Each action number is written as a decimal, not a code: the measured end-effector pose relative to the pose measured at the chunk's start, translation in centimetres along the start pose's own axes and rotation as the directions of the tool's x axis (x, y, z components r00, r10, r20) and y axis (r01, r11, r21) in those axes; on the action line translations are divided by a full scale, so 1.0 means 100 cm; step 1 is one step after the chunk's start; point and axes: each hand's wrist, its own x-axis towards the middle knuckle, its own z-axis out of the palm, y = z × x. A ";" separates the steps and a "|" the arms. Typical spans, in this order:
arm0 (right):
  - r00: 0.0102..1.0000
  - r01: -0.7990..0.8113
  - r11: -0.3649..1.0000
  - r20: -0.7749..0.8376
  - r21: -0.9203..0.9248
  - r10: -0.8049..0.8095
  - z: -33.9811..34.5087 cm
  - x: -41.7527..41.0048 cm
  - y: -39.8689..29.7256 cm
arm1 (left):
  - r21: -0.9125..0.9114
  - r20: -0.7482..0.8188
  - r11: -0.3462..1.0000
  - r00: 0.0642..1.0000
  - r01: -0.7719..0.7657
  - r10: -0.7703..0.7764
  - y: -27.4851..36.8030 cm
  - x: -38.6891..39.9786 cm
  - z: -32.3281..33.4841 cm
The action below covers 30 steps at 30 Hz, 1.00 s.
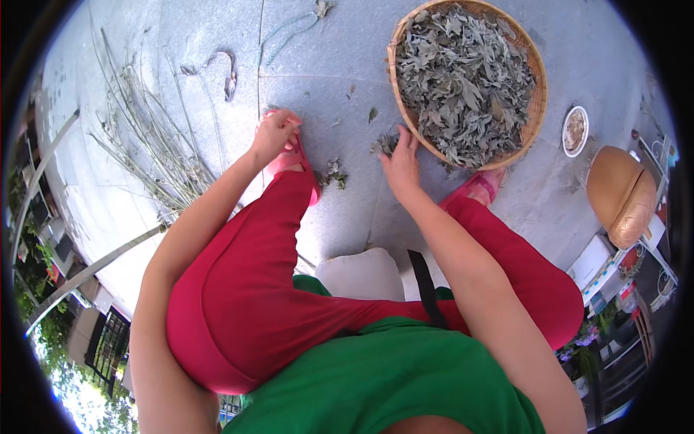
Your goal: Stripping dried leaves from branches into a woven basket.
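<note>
My left hand (275, 133) is over my left foot in a pink sandal (310, 182). Its fingers are curled, and whether anything is between them cannot be made out. My right hand (402, 163) reaches down by the near left rim of a round woven bamboo basket (542, 108). The thumb and fingers are spread apart, beside a small clump of dried leaves (384, 144) on the floor. Grey-green dried leaves (461, 87) are heaped inside the basket. Another little pile of leaves (333, 174) lies right of my left sandal.
Bare dried stalks (157, 157) spread on the grey tiled floor at left. A green cord (287, 33) and a curled dark strip (230, 76) lie ahead. On the right are a white oval dish (574, 131) and a tan padded object (621, 195). A pale stool (360, 275) is beneath me.
</note>
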 end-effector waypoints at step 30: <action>0.908 0.412 0.892 -0.002 -0.184 -0.420 0.027 0.035 -0.050 | -0.151 0.025 0.987 0.999 0.052 -0.049 0.002 -0.004 -0.005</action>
